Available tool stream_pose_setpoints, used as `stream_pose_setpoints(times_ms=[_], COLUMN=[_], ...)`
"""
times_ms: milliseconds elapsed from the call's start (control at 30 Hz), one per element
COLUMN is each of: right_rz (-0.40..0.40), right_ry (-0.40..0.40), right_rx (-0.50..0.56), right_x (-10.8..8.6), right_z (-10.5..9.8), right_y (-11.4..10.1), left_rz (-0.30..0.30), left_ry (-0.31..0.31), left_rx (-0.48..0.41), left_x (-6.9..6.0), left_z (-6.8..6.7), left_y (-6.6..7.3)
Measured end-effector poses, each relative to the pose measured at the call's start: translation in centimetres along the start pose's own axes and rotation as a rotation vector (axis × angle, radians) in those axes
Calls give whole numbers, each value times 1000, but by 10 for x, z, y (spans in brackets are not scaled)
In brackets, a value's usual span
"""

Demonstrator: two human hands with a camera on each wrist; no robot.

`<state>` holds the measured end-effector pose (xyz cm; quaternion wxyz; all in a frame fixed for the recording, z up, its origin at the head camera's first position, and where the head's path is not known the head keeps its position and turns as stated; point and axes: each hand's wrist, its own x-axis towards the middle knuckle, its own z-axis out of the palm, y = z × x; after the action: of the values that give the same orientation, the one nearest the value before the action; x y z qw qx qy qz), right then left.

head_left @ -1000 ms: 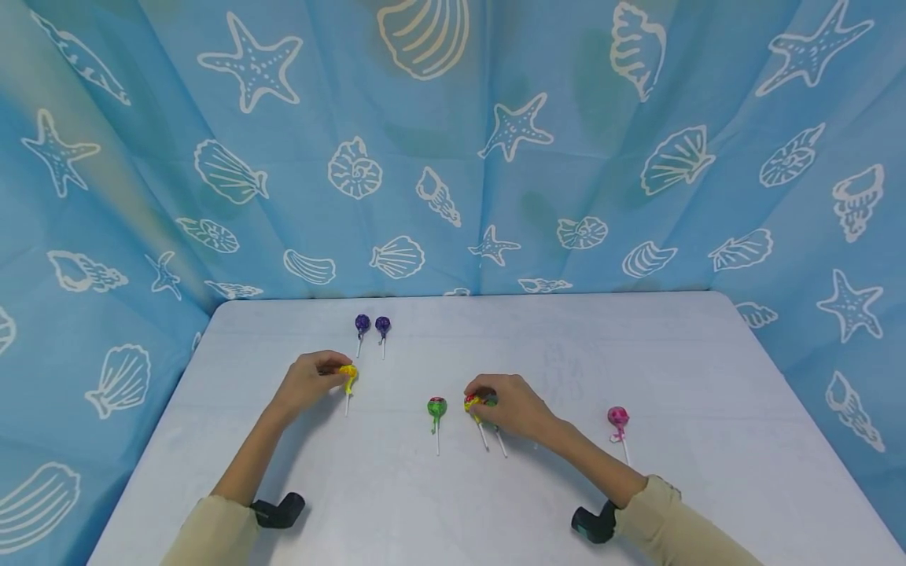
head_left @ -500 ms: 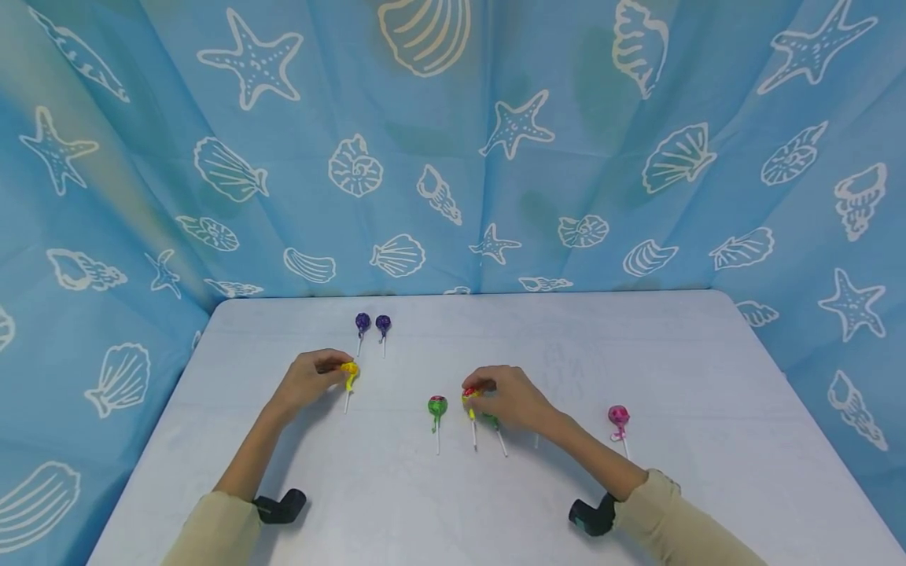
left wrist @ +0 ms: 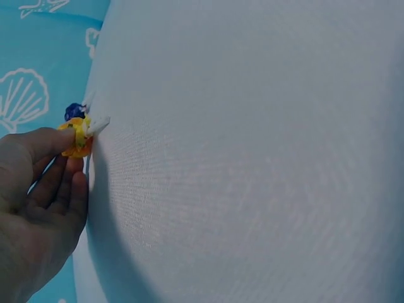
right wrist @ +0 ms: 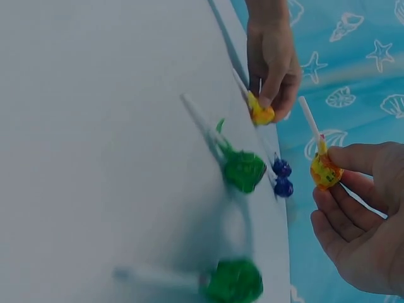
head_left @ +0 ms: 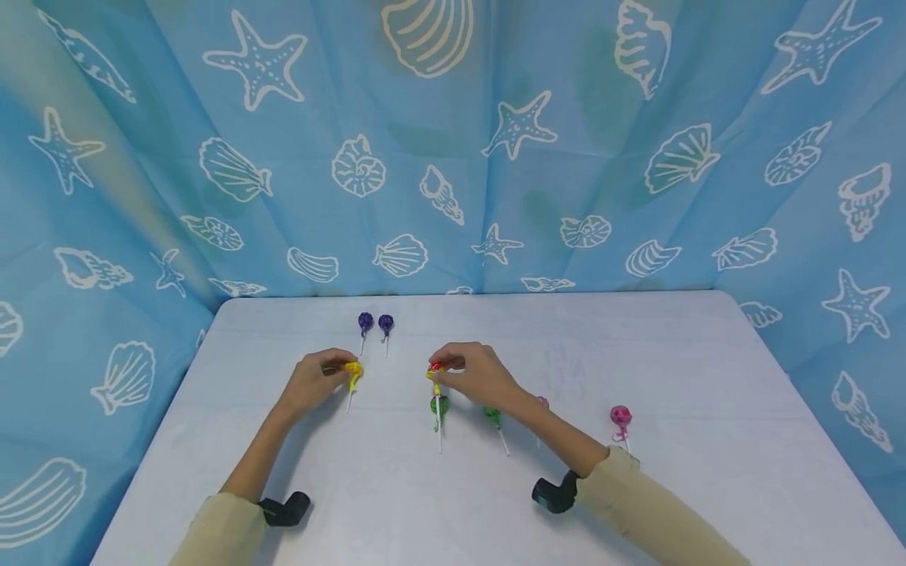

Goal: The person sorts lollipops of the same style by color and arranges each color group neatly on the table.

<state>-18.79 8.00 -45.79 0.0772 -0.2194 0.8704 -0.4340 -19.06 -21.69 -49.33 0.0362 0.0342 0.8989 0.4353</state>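
Red-and-yellow lollipop (head_left: 435, 369): your right hand (head_left: 484, 377) is pinching it above the tabletop (head_left: 637, 346). Your left hand (head_left: 311, 383) is gripping a yellow lollipop (head_left: 355, 369) near two purple lollipops (head_left: 365, 321). You are apparently matching colours; the next move is likely requiring controlled placement beside the yellow one.

Holds out the left forearm (head_left: 258, 454) and the right forearm (head_left: 555, 434), both slanted inward. Pinches with the left hand (head_left: 310, 385), thumb (left wrist: 47, 142) above, lower fingers (left wrist: 77, 197) loosely bent. Pinches likewise with the right hand (head_left: 481, 379), apart from the left and about as far forward.
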Motion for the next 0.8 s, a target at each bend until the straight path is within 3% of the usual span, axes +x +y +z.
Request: stream_pose_setpoints(times_ms=[267, 433, 800], right_rz=[39, 61, 73], right_ry=[-9, -14, 41], right_rx=[87, 119, 99], right_x=[25, 37, 59], right_z=[22, 39, 67], right_y=[-15, -17, -14], left_rz=[25, 5, -28], left_ry=[6, -7, -32], left_rx=[-8, -17, -4], left_x=[2, 2, 4], left_z=[3, 3, -2], left_y=[-6, -4, -2])
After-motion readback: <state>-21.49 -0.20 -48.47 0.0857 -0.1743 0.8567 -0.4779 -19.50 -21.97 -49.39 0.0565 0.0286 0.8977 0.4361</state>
